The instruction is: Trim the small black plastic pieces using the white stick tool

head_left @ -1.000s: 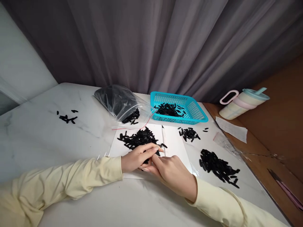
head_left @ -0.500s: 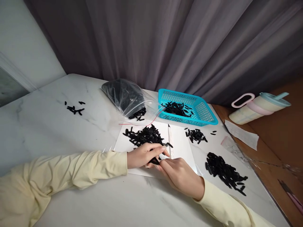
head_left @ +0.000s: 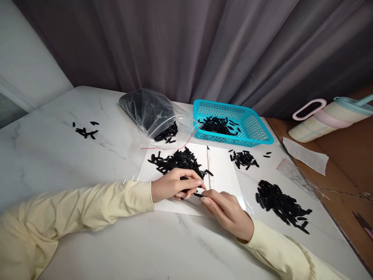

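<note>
Over the front of a white sheet (head_left: 229, 177), my two hands meet. My right hand (head_left: 229, 214) pinches one small, slim black piece (head_left: 198, 195) between thumb and fingertips. My left hand (head_left: 176, 184) is curled closed around several similar black pieces, mostly hidden by its fingers; dark bits show between them. Just behind it lies a heap of the same black pieces (head_left: 179, 159) on the sheet. A slim white pen-like tool (head_left: 210, 167) with a dark pointed tip lies to the right of the heap.
A blue basket (head_left: 247, 140) holding black pieces stands at the back, beside an open clear bag (head_left: 145, 109) of them. More piles lie right (head_left: 281, 206), back right (head_left: 244, 159) and far left (head_left: 85, 132). Right, a tumbler (head_left: 320, 120) stands near scissors (head_left: 363, 223).
My right hand has drawn slightly apart from my left, and the black piece in its pinch now shows. The view has shifted a little.
</note>
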{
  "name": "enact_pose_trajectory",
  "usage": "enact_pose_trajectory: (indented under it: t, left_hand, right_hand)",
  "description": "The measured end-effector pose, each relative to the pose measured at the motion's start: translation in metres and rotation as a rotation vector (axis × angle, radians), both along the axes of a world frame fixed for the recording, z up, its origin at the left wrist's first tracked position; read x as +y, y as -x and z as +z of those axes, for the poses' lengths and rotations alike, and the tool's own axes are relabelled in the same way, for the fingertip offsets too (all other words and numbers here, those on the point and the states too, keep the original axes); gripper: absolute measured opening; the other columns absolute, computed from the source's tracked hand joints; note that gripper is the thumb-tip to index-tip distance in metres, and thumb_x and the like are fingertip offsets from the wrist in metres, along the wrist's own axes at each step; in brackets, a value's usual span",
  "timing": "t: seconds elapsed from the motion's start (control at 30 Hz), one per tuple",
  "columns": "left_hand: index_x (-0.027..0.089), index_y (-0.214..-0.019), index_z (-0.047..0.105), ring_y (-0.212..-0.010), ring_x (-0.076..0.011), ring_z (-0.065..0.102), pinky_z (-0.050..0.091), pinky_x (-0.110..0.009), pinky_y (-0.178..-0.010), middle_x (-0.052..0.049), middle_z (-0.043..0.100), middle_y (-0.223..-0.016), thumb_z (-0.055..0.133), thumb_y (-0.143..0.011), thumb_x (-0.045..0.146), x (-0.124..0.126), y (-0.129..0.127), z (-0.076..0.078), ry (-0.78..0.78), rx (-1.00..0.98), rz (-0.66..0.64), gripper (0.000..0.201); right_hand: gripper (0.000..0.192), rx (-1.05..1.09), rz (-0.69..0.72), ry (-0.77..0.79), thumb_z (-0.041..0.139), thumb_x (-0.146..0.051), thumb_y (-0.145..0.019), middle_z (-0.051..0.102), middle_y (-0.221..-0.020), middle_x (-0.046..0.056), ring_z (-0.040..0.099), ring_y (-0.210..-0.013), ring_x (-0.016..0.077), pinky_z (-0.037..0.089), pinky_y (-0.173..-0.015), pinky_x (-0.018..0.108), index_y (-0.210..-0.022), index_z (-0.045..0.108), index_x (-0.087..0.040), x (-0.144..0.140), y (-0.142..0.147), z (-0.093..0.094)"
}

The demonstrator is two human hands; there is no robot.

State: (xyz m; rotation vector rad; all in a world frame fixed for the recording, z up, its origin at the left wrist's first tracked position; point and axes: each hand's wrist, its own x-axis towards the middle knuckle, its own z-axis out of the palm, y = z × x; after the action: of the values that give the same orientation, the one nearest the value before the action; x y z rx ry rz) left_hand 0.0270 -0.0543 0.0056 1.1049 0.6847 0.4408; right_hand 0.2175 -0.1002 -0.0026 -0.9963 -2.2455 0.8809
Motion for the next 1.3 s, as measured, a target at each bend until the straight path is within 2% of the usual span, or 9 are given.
enact_pose_trajectory:
  t: [0.27, 0.57, 0.97, 1.3]
  left_hand:
    - [0.014, -0.067, 0.050, -0.036, -0.0012, 0.023, 0.014, -0.015, -0.033, 0.006, 0.044, -0.050, 0.056, -0.080, 0.044, 0.0007, 0.0002, 0.0081, 0.021, 0.060, 0.054, 0.033]
    - [0.013, -0.069, 0.052, -0.035, -0.0025, 0.026, 0.019, -0.016, -0.034, 0.008, 0.040, -0.043, 0.057, -0.076, 0.049, -0.0001, -0.0003, 0.0081, -0.079, 0.109, -0.054, 0.036]
    - [0.013, -0.068, 0.053, -0.038, -0.0038, 0.028, 0.024, -0.018, -0.038, 0.009, 0.034, -0.041, 0.063, -0.072, 0.048, 0.0009, 0.0026, 0.0039, -0.035, 0.034, -0.073, 0.038]
    - [0.012, -0.070, 0.057, -0.037, -0.0021, 0.023, 0.019, -0.018, -0.036, 0.009, 0.032, -0.043, 0.064, -0.074, 0.042, 0.0011, 0.0039, 0.0032, 0.016, -0.046, -0.117, 0.032]
  right_hand:
    - [0.023, 0.022, -0.004, -0.114, 0.027, -0.027, -0.098, 0.040, -0.051, -0.007, 0.033, -0.038, 0.0090, 0.030, -0.041, 0.020, -0.086, 0.046, -0.019, -0.0011, -0.0019, 0.0011]
    - [0.024, -0.023, -0.039, -0.455, 0.026, -0.022, -0.098, 0.050, -0.053, -0.004, 0.041, -0.039, 0.0098, 0.033, -0.043, 0.021, -0.092, 0.049, -0.016, -0.0010, -0.0023, 0.0013]
    - [0.024, -0.035, -0.062, -0.448, 0.026, -0.023, -0.098, 0.051, -0.052, -0.004, 0.043, -0.039, 0.0094, 0.033, -0.041, 0.021, -0.095, 0.049, -0.016, -0.0010, -0.0024, -0.0036]
    - [0.021, -0.014, -0.045, -0.452, 0.027, -0.020, -0.098, 0.047, -0.052, -0.005, 0.037, -0.039, 0.0090, 0.030, -0.040, 0.022, -0.093, 0.047, -0.016, -0.0009, -0.0013, -0.0027]
